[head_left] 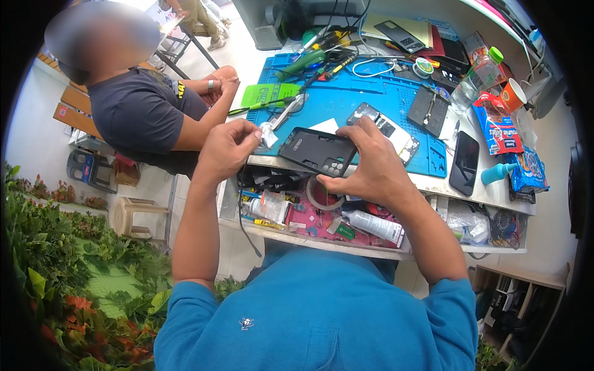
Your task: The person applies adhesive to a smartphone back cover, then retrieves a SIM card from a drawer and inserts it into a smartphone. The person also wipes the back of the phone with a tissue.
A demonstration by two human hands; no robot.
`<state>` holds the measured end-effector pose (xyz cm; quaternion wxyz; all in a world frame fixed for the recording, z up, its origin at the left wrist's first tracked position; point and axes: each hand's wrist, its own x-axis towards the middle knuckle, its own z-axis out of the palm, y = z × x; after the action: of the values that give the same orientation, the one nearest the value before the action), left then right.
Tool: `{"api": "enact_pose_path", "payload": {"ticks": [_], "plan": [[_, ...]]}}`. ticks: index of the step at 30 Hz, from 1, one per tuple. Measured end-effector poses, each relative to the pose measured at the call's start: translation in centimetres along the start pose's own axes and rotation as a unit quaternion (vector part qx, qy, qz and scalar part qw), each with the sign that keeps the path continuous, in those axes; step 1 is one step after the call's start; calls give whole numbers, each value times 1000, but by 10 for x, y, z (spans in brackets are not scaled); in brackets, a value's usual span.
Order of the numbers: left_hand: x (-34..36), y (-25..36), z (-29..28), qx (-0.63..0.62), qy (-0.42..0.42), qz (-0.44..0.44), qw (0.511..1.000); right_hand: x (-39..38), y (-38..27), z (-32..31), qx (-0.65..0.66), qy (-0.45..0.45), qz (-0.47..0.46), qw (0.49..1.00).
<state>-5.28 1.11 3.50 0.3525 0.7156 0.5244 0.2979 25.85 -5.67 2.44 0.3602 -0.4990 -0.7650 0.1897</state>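
My left hand pinches a small white crumpled piece, which looks like tissue, at the bench's front edge. A thin dark cable hangs down beside that hand; whether the fingers also hold it I cannot tell. With thumb and fingers, my right hand grips the right end of a black phone case. The case is tilted, its hollow inner side and camera holes showing. Just beyond my right hand, an opened phone lies on the blue work mat, partly hidden by my fingers.
Below the bench edge an open drawer holds tubes, tape and loose parts. A dark phone, teal bottle, snack packets and plastic bottle stand or lie right. Tools crowd the back. A person sits at left.
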Motion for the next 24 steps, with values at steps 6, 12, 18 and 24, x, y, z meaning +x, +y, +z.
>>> {"api": "enact_pose_path", "payload": {"ticks": [6, 12, 18, 24], "plan": [[-3, -1, 33, 136, -20, 3, 991, -1, -10, 0, -31, -25, -7, 999], [16, 2, 44, 238, 3, 109, 965, 9, -22, -2, -26, -41, -13, 999], [32, -1, 55, 173, 26, 127, 976, 11, -28, -2, -25, -56, 9, 998], [23, 5, 28, 141, -65, -15, 988, 23, -7, 29, 141, 80, -31, 986]]}}
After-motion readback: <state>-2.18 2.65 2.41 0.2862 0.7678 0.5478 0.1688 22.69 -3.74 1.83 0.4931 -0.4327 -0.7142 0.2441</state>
